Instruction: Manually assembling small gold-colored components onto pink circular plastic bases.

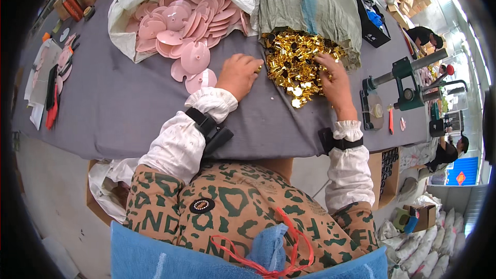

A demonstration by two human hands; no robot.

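In the head view, here we are above a grey table (258,129), and the gold pieces (289,67) lie heaped at one o'clock, spilling from the mouth of a grey sack (281,0). Our right hand (337,83) is on the heap's right side, fingers (325,61) bent over the gold; we cannot tell whether they grip a piece. And our left hand (238,76)! It sits just beside the heap's left edge, fingers curled narrow, a glint of gold at the tips; held piece or not, we cannot tell.

Over at eleven o'clock, pink discs (178,18) pour out of a white sack (124,26), a few lying near our left wrist. Both wrists wear black straps (349,143) over white sleeves (175,144). Between two and three, a green press (403,80) stands on the table; toward half past one, a black box (380,36). Reddish spools (73,8) at ten, and a co-worker (447,154) just past three.
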